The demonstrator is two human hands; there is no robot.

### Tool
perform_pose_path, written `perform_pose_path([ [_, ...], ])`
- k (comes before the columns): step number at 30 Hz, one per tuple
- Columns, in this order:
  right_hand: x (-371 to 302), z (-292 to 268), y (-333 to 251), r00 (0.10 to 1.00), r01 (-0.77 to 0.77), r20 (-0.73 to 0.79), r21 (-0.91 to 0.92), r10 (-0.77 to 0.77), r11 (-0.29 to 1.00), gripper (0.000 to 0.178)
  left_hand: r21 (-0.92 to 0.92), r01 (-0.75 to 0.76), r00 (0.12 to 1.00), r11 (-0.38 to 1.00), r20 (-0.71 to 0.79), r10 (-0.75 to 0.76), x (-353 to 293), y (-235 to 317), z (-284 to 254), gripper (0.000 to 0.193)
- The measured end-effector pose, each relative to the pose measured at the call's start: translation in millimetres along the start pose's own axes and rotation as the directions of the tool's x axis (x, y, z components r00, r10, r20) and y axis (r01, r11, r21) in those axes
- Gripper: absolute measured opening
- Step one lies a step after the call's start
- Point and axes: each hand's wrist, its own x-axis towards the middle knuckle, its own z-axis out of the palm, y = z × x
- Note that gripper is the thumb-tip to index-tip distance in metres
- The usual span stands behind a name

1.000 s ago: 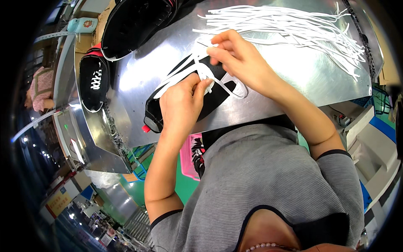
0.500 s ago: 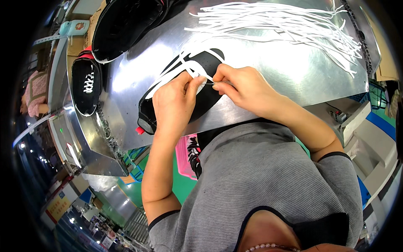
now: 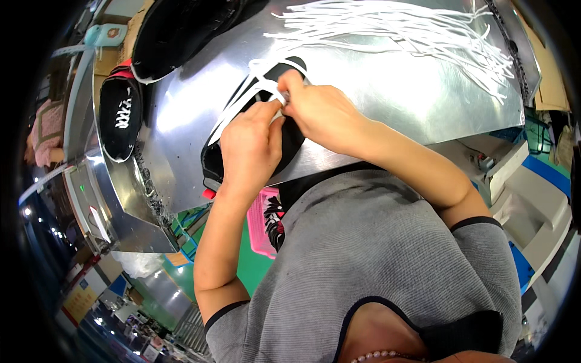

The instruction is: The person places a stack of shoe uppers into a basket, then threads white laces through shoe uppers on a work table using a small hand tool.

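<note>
A black shoe upper (image 3: 293,143) lies slantwise on the metal table, its toe pointing away to the right and a red tab at the heel. White shoelace (image 3: 237,104) loops along its opening, partly threaded. My left hand (image 3: 249,145) is closed over the upper's near side, thumb and fingers bent at the lace area. My right hand (image 3: 321,112) presses in from the right, fingers pinched on the white lace beside my left fingertips. The fingertips hide the exact spot where the lace passes.
A pile of loose white shoelaces (image 3: 399,33) lies at the back right of the metal table (image 3: 387,91). Another black shoe (image 3: 121,118) with white lacing rests at the left. Larger black uppers (image 3: 175,39) sit at the far left. A pink basket (image 3: 259,227) stands below the front edge.
My right hand has moved left and away from me, in close to my left fingers. The thin stretch between the hands no longer shows. My left hand has barely moved.
</note>
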Motion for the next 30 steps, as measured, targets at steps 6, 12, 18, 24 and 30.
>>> perform_pose_path([
  [6,-59,-94,33,0.982,-0.187,0.124,0.538,0.142,0.822,0.022,0.293,-0.324,0.937,0.900,-0.032,0.348,-43,1,-22,0.035],
  [12,-16,-62,41,0.973,-0.194,0.037,0.664,0.227,0.722,0.039,0.266,-0.249,0.967,0.931,0.013,0.255,-33,10,-20,0.031],
  [18,-15,-43,15,0.960,-0.124,-0.133,0.588,0.247,0.800,0.054,-0.427,0.796,0.590,0.429,0.707,-0.390,-8,-5,-43,0.047],
  [24,-14,-34,14,0.945,-0.190,-0.084,0.644,0.315,0.741,0.052,-0.420,0.754,0.639,0.505,0.647,-0.416,1,-28,-27,0.025],
  [30,-9,-41,10,0.920,-0.286,0.007,0.697,0.392,0.658,0.041,-0.440,0.647,0.716,0.623,0.631,-0.298,2,-32,-26,0.046],
])
